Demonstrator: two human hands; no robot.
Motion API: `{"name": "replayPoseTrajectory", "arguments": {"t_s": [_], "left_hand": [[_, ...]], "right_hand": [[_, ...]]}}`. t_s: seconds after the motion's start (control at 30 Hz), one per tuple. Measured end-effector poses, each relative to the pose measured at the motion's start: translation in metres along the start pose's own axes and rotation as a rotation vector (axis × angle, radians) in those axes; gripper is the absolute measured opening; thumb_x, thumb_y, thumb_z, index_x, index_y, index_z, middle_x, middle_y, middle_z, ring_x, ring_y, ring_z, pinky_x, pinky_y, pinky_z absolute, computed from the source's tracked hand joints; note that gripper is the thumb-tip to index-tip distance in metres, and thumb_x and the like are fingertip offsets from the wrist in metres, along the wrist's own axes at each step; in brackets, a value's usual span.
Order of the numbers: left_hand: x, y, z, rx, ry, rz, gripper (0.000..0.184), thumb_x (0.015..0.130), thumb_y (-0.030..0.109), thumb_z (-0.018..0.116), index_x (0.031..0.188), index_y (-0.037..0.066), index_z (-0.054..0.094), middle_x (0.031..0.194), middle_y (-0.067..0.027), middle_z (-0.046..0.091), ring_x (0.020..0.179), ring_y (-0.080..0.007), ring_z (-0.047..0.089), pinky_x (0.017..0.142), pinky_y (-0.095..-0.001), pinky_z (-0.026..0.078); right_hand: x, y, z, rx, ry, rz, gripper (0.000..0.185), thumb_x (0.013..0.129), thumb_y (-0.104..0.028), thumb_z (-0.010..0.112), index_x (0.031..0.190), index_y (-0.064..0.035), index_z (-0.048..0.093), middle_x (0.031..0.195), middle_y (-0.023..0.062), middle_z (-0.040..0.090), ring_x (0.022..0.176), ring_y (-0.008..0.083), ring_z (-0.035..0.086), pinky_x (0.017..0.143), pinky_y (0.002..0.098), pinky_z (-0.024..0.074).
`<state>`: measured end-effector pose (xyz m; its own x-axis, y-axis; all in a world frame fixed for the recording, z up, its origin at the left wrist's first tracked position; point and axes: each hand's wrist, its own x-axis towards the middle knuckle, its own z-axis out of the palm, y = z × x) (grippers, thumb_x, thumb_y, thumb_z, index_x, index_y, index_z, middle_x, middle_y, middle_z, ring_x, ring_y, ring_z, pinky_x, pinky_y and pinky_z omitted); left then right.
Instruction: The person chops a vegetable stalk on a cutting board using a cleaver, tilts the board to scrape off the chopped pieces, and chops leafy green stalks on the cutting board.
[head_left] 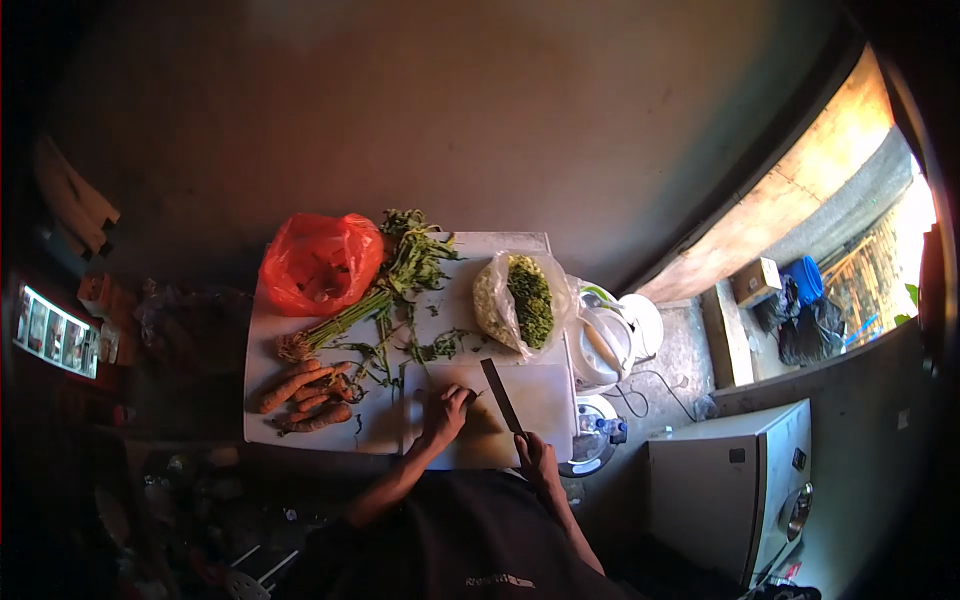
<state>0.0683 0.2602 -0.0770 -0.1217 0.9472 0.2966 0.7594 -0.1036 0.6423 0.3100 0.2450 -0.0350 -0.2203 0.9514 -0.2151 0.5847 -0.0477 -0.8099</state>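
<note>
My right hand (pixel 538 457) is closed around the handle of a knife (pixel 501 396) with a long, broad, dark blade. The blade points away from me, over a white cutting board (pixel 545 395). Left of the blade, my left hand (pixel 450 412) is over the board with its fingers drawn together. Something small and dark shows at its fingertips, too small to name. Just beyond the board stands an open clear plastic bag (pixel 490 300) filled with chopped greens (pixel 530 305) and pale chopped pieces. Loose green sprigs (pixel 437 346) lie between the bag and my left hand.
On the white table (pixel 262 350) are several carrots (pixel 315 395), a bunch of leafy stalks with roots (pixel 350 318) and an open red plastic bag (pixel 320 265). White appliances (pixel 603 345) stand off the table's right edge. A white fridge (pixel 715 480) is at lower right; a wall rises behind the table.
</note>
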Motion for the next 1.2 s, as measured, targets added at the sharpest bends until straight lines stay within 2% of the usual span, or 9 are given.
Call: {"name": "replayPoseTrajectory", "arguments": {"t_s": [0.1, 0.3, 0.4, 0.47, 0.67, 0.83, 0.97, 1.0, 1.2], "left_hand": [[-0.010, -0.001, -0.014, -0.246, 0.204, -0.153, 0.009, 0.089, 0.012, 0.066, 0.095, 0.005, 0.068, 0.089, -0.0127, 0.066, 0.083, -0.0319, 0.065, 0.073, -0.0391, 0.050], [-0.007, -0.058, -0.051, -0.629, 0.541, -0.618, 0.033, 0.093, 0.033, 0.070, 0.099, 0.001, 0.069, 0.084, 0.0001, 0.066, 0.078, -0.0087, 0.060, 0.073, -0.0259, 0.047], [0.028, -0.103, -0.099, -0.433, 0.611, -0.608, 0.033, 0.093, 0.035, 0.068, 0.088, 0.002, 0.065, 0.070, 0.0046, 0.047, 0.065, -0.0061, 0.041, 0.058, -0.0259, 0.035], [0.075, -0.096, -0.152, -0.695, 0.765, -0.457, 0.032, 0.096, 0.031, 0.064, 0.085, 0.002, 0.059, 0.071, 0.0034, 0.045, 0.067, -0.0069, 0.041, 0.062, -0.0262, 0.035], [0.091, -0.119, -0.203, -0.748, 0.649, -0.510, 0.029, 0.096, 0.032, 0.066, 0.092, 0.004, 0.062, 0.080, 0.0030, 0.053, 0.075, -0.0070, 0.047, 0.070, -0.0250, 0.039], [0.011, -0.115, -0.104, -0.623, 0.362, -0.332, 0.014, 0.090, 0.016, 0.070, 0.099, 0.006, 0.068, 0.087, 0.0008, 0.065, 0.080, -0.0070, 0.058, 0.072, -0.0253, 0.048], [-0.029, -0.048, -0.063, -0.211, 0.102, -0.200, 0.021, 0.084, 0.017, 0.074, 0.101, 0.007, 0.069, 0.096, -0.0084, 0.067, 0.083, -0.0265, 0.064, 0.076, -0.0372, 0.052], [-0.031, -0.036, -0.062, -0.070, 0.019, -0.108, 0.026, 0.080, 0.018, 0.076, 0.103, 0.007, 0.069, 0.105, -0.0100, 0.065, 0.096, -0.0322, 0.063, 0.083, -0.0413, 0.051], [-0.028, -0.025, -0.027, 0.128, -0.086, 0.127, 0.030, 0.075, 0.013, 0.075, 0.105, 0.013, 0.072, 0.109, -0.0042, 0.062, 0.111, -0.0243, 0.055, 0.096, -0.0479, 0.039]], "right_hand": [[0.010, -0.001, 0.009, -0.061, -0.068, -0.028, 0.035, 0.099, -0.032, 0.057, 0.098, 0.0022, 0.065, 0.062, 0.0164, 0.055, 0.055, 0.0190, 0.049, 0.054, 0.0384, 0.0406], [0.028, -0.024, 0.029, -0.022, -0.137, -0.107, 0.037, 0.101, -0.033, 0.055, 0.098, 0.0017, 0.066, 0.060, 0.0105, 0.051, 0.055, 0.0131, 0.043, 0.052, 0.0350, 0.0377], [0.037, -0.030, 0.046, -0.014, -0.147, -0.143, 0.038, 0.101, -0.035, 0.054, 0.100, 0.0013, 0.067, 0.060, 0.0081, 0.051, 0.055, 0.0123, 0.046, 0.051, 0.0339, 0.0382], [0.040, -0.036, 0.055, 0.013, -0.166, -0.161, 0.039, 0.102, -0.036, 0.054, 0.101, 0.0011, 0.067, 0.060, 0.0067, 0.051, 0.055, 0.0120, 0.048, 0.051, 0.0330, 0.0383], [0.041, -0.036, 0.075, 0.081, -0.184, -0.150, 0.045, 0.102, -0.041, 0.053, 0.102, 0.0003, 0.069, 0.057, 0.0011, 0.050, 0.052, 0.0092, 0.050, 0.048, 0.0298, 0.0370], [0.035, -0.006, 0.088, 0.213, -0.129, -0.039, 0.046, 0.102, -0.043, 0.052, 0.101, 0.0005, 0.067, 0.055, -0.0030, 0.047, 0.047, 0.0070, 0.045, 0.043, 0.0283, 0.0333], [0.035, 0.016, 0.082, 0.140, -0.050, 0.007, 0.045, 0.102, -0.043, 0.052, 0.099, 0.0000, 0.066, 0.056, -0.0034, 0.045, 0.046, 0.0064, 0.042, 0.042, 0.0281, 0.0315], [0.032, 0.017, 0.079, 0.138, -0.041, 0.017, 0.045, 0.102, -0.043, 0.052, 0.099, 0.0000, 0.066, 0.056, -0.0034, 0.045, 0.046, 0.0064, 0.042, 0.042, 0.0281, 0.0315], [0.004, -0.002, 0.050, 0.182, 0.095, 0.046, 0.044, 0.101, -0.040, 0.053, 0.093, 0.0009, 0.066, 0.058, -0.0003, 0.046, 0.053, 0.0092, 0.046, 0.048, 0.0310, 0.0351]]}}
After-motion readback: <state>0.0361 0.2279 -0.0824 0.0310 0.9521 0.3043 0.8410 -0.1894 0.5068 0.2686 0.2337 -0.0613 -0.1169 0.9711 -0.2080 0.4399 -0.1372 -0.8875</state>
